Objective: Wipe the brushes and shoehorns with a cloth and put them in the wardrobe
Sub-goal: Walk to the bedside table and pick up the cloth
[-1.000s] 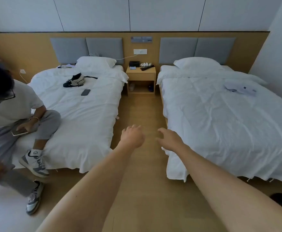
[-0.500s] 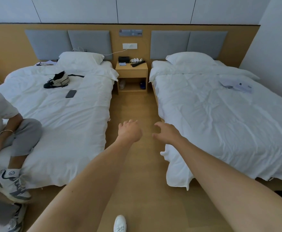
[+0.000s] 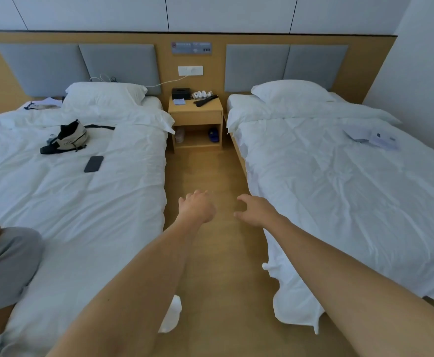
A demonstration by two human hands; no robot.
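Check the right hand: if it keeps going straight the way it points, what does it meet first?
The right hand points up the bare wooden floor aisle between the two white beds. Nothing stands in that line; the first thing it would likely meet is the light wooden nightstand at the far end, though depth is uncertain.

Both arms stretched forward toward 12 o'clock, bare forearms, hands side by side but apart. Left hand (image 3: 197, 206): back up, fingers loosely curled, holding nothing. Right hand (image 3: 255, 211): fingers spread and bent, thumb pointing to 9 o'clock, grip empty.
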